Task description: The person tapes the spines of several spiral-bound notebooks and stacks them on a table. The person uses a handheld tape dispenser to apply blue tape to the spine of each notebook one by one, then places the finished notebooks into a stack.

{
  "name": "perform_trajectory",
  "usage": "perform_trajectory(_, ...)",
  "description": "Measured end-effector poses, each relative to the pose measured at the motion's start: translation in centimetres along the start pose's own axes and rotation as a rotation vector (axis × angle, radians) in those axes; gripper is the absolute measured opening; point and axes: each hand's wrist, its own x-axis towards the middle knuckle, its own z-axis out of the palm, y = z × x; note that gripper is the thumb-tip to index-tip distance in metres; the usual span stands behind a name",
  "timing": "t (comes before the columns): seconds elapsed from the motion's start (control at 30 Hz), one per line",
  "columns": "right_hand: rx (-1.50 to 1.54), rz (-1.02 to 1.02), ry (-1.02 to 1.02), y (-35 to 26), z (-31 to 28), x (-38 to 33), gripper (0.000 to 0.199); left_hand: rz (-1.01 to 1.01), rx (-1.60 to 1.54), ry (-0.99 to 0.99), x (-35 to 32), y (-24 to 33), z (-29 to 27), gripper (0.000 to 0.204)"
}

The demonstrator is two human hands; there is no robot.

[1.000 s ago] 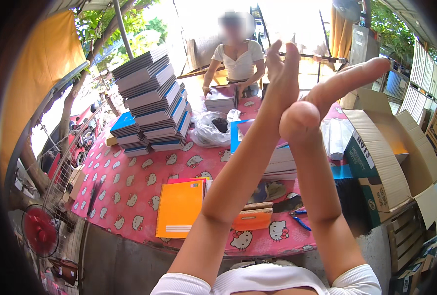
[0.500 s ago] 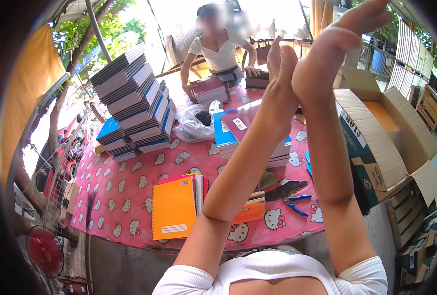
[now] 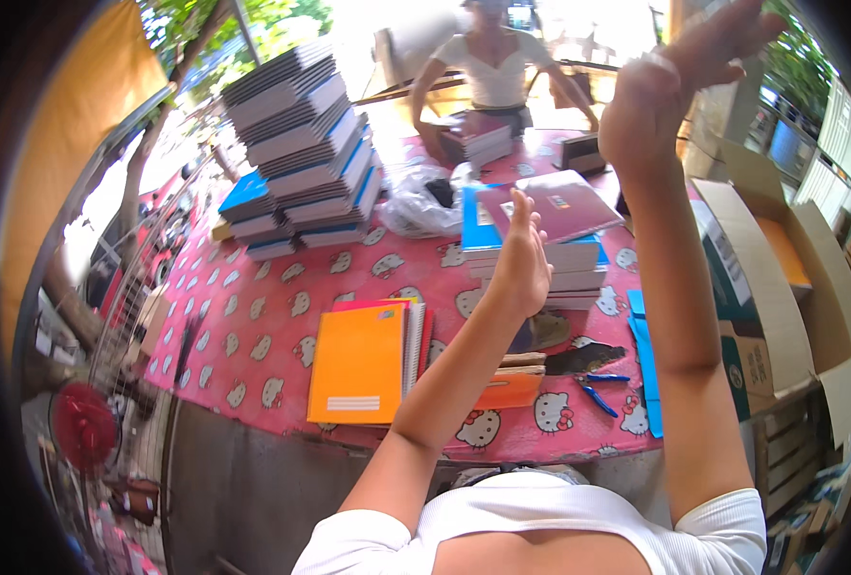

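Edge-on and upright, my left hand (image 3: 524, 264) is in front of a stack of blue and maroon notebooks, its fingers stretched upward and nothing in it. The maroon notebook (image 3: 583, 203) lies on top, with a blue notebook (image 3: 481, 222) under it. My right hand (image 3: 663, 105) is raised high at the upper right, somewhat blurred, its fingers extended and apart from anything on the table. Below my forearms, an orange spiral notebook (image 3: 358, 369) rests on other notebooks, and blue-handled pliers (image 3: 600, 391) lie to their right.
A pink patterned cloth (image 3: 243, 359) covers the table. Tall notebook stacks (image 3: 296, 144) stand at the left, beside a clear plastic bag (image 3: 414, 213). Across the table, a co-worker (image 3: 492, 72) touches another notebook pile (image 3: 483, 144). Open cardboard boxes (image 3: 756, 278) stand on the right; a red fan (image 3: 85, 426) is at lower left.
My hands, close together before, are now apart. The left has come down and nearer to me, while the right stays raised. The view has shifted, and the co-worker's arms have spread wider.
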Motion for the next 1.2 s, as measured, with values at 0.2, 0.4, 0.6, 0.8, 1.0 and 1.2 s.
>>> perform_trajectory(0.2, 0.432, -0.123, 0.026, -11.6, 6.3, -9.1, 0.09, 0.464, -0.403, 0.035, -3.8, 3.8, -10.1, 0.092)
perform_trajectory(0.4, 0.981, -0.083, 0.083, -28.6, 8.0, -9.2, 0.09, 0.974, -0.377, 0.181, -16.5, 4.6, -16.4, 0.087)
perform_trajectory(0.6, 1.473, -0.026, 0.175, -41.7, 2.7, -5.0, 0.091, 1.45, 0.288, 0.38, -29.4, 3.4, -14.1, 0.097)
perform_trajectory(0.8, 1.845, 0.042, 0.179, -47.9, -4.6, -0.8, 0.093, 1.754, 0.378, 0.377, -39.7, 7.2, -11.8, 0.109)
perform_trajectory(1.0, 1.654, 0.248, 0.191, -49.8, 3.7, 6.0, 0.094, 1.572, 0.621, 0.24, -37.9, 7.0, -14.0, 0.108)
perform_trajectory(1.2, 1.115, 0.025, -0.372, -48.6, 5.0, 7.7, 0.093, 1.695, 0.038, 0.413, -39.1, 8.4, -16.1, 0.097)
